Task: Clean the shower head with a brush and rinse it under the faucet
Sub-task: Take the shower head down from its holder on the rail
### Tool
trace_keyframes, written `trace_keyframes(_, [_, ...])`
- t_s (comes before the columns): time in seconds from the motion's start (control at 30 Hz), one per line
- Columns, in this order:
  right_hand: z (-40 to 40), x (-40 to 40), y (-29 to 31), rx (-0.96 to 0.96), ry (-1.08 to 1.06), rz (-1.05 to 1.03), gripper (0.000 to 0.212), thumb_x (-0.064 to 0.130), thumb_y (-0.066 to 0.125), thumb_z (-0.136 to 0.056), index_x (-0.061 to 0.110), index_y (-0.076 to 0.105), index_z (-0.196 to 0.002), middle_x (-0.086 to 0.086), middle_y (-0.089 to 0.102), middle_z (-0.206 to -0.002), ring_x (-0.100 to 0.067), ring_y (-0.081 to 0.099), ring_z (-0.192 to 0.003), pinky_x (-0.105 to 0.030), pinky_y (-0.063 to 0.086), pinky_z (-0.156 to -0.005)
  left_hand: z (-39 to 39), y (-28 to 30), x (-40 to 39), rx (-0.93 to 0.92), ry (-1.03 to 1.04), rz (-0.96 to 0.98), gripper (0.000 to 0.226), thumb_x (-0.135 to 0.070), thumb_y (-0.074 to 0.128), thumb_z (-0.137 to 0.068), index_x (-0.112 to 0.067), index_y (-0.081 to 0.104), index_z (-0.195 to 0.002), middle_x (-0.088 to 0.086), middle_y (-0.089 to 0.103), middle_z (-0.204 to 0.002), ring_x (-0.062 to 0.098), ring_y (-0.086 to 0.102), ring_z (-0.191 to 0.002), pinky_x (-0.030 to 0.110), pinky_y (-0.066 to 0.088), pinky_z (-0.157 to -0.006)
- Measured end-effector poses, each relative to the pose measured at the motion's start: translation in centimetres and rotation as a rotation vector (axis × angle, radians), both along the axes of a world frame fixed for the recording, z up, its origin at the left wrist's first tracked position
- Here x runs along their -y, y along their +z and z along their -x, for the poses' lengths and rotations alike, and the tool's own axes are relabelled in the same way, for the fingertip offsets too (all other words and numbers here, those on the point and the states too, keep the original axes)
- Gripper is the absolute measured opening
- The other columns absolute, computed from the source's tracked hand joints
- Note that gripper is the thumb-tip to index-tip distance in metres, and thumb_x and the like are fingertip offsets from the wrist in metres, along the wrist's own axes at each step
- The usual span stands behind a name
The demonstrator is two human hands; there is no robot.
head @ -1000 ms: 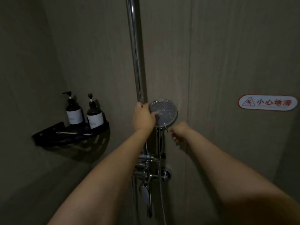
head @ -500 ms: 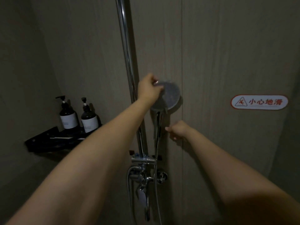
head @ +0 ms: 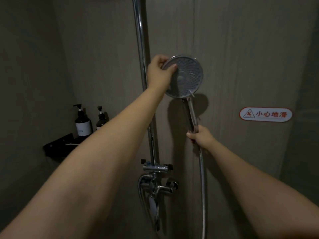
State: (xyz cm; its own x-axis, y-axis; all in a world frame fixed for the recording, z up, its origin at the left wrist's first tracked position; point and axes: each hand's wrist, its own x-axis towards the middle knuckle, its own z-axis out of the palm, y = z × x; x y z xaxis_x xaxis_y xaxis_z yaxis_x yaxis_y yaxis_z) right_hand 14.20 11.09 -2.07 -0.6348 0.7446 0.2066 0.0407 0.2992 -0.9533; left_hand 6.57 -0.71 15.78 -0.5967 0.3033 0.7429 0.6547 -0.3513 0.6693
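A white sign (head: 265,114) with a red border is seen on the wall to the right of the right hand (head: 201,137); a red slip-warning triangle and the red characters 小心地滑 are printed on it. White labels are carried by two dark pump bottles (head: 82,121), but nothing on them can be read; the bottles are stood on a black corner shelf (head: 58,147) well to the left of both hands, the right-hand bottle partly hidden by the left forearm.

The shower head (head: 187,77) is held up off the chrome riser rail (head: 140,49), its nozzle face turned toward the camera. Its left rim is pinched by the left hand (head: 159,71), thumb on the face and fingers (head: 162,60) curled behind. The lower handle is gripped by the curled right hand, and the metal hose (head: 202,183) is hung down from just below those fingers. The faucet (head: 156,187) is mounted below both hands, at the foot of the rail.
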Motion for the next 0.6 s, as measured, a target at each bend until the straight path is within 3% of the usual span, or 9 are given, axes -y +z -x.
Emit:
trace_keyframes(0.07, [-0.4, 1.6, 0.4, 0.04, 0.087, -0.005, 0.026, -0.004, 0.056, -0.088, 0.01, 0.038, -0.076, -0.007, 0.041, -0.06, -0.012, 0.042, -0.049, -0.011, 0.037, -0.038, 0.5, -1.5, 1.6, 0.156, -0.047, -0.091, 0.037, -0.003, 0.067, -0.081, -0.005, 0.05, -0.113, 0.008, 0.057, -0.104, 0.018, 0.056, -0.097, 0.025, 0.047, -0.089])
trace_keyframes(0.13, [-0.3, 3.7, 1.1, 0.039, 0.178, 0.01, 0.022, 0.0, 0.056, -0.089, 0.01, 0.039, -0.079, -0.006, 0.044, -0.063, -0.013, 0.042, -0.052, -0.015, 0.04, -0.043, 1.1, -4.0, 3.5, 0.425, -0.218, -0.157, 0.06, -0.013, 0.065, -0.085, -0.008, 0.032, -0.135, 0.013, 0.05, -0.13, 0.023, 0.051, -0.117, 0.034, 0.04, -0.106])
trace_keyframes(0.2, [0.2, 6.0, 2.1, 0.017, 0.244, 0.025, 0.023, 0.001, 0.056, -0.089, 0.013, 0.041, -0.077, -0.004, 0.046, -0.063, -0.011, 0.045, -0.05, -0.017, 0.04, -0.044, 1.3, -7.6, 5.1, 0.59, -0.335, -0.042, 0.063, -0.02, 0.059, -0.089, -0.012, 0.025, -0.142, 0.013, 0.045, -0.139, 0.024, 0.047, -0.126, 0.038, 0.033, -0.111])
trace_keyframes(0.27, [0.6, 8.1, 3.2, -0.014, 0.353, 0.037, 0.021, -0.001, 0.054, -0.089, 0.014, 0.045, -0.077, -0.003, 0.047, -0.063, -0.008, 0.046, -0.045, -0.017, 0.04, -0.041, 1.0, -11.0, 6.1, 0.647, -0.422, 0.124, 0.04, -0.016, 0.051, -0.093, -0.01, 0.042, -0.132, 0.008, 0.056, -0.118, 0.013, 0.061, -0.102, 0.031, 0.044, -0.091])
trace_keyframes(0.3, [0.7, 9.0, 3.7, -0.017, 0.432, 0.036, 0.018, -0.002, 0.053, -0.089, 0.013, 0.048, -0.08, -0.003, 0.047, -0.065, -0.008, 0.045, -0.046, -0.018, 0.04, -0.043, 0.7, -11.8, 6.5, 0.668, -0.466, 0.135, 0.029, -0.013, 0.047, -0.095, -0.009, 0.048, -0.123, 0.006, 0.059, -0.105, 0.008, 0.064, -0.084, 0.026, 0.047, -0.078])
trace_keyframes(0.33, [0.8, 9.7, 3.9, 0.0, 0.505, 0.024, 0.016, -0.003, 0.053, -0.089, 0.012, 0.05, -0.085, -0.003, 0.048, -0.067, -0.01, 0.045, -0.049, -0.02, 0.041, -0.046, 0.5, -12.1, 6.7, 0.688, -0.512, 0.104, 0.024, -0.011, 0.044, -0.096, -0.006, 0.05, -0.118, 0.006, 0.059, -0.098, 0.008, 0.063, -0.078, 0.026, 0.048, -0.075])
trace_keyframes(0.43, [0.4, 11.2, 4.2, 0.071, 0.58, -0.057, 0.017, -0.002, 0.053, -0.089, 0.014, 0.05, -0.085, -0.002, 0.05, -0.069, -0.01, 0.049, -0.053, -0.018, 0.044, -0.049, -0.5, -10.9, 8.2, 0.772, -0.562, -0.033, 0.018, -0.008, 0.036, -0.098, -0.004, 0.053, -0.093, 0.01, 0.059, -0.095, 0.02, 0.058, -0.087, 0.038, 0.042, -0.098])
trace_keyframes(0.53, [0.0, 12.0, 4.6, 0.091, 0.671, 0.077, 0.012, 0.006, 0.045, -0.096, 0.013, 0.053, -0.089, -0.007, 0.059, -0.079, -0.012, 0.057, -0.067, -0.022, 0.048, -0.066, 0.4, -10.5, 10.0, 0.851, -0.546, -0.143, 0.021, -0.012, 0.036, -0.099, -0.011, 0.051, -0.084, 0.003, 0.05, -0.078, 0.015, 0.052, -0.073, 0.034, 0.046, -0.082])
trace_keyframes(0.6, [-0.4, 12.4, 4.6, 0.206, 0.732, 0.142, 0.019, 0.014, 0.037, -0.1, 0.013, 0.054, -0.094, -0.006, 0.064, -0.087, -0.013, 0.06, -0.076, -0.024, 0.045, -0.071, 0.9, -10.7, 11.3, 0.89, -0.547, -0.18, 0.021, -0.015, 0.036, -0.099, -0.011, 0.051, -0.084, 0.001, 0.049, -0.076, 0.014, 0.05, -0.071, 0.033, 0.046, -0.079])
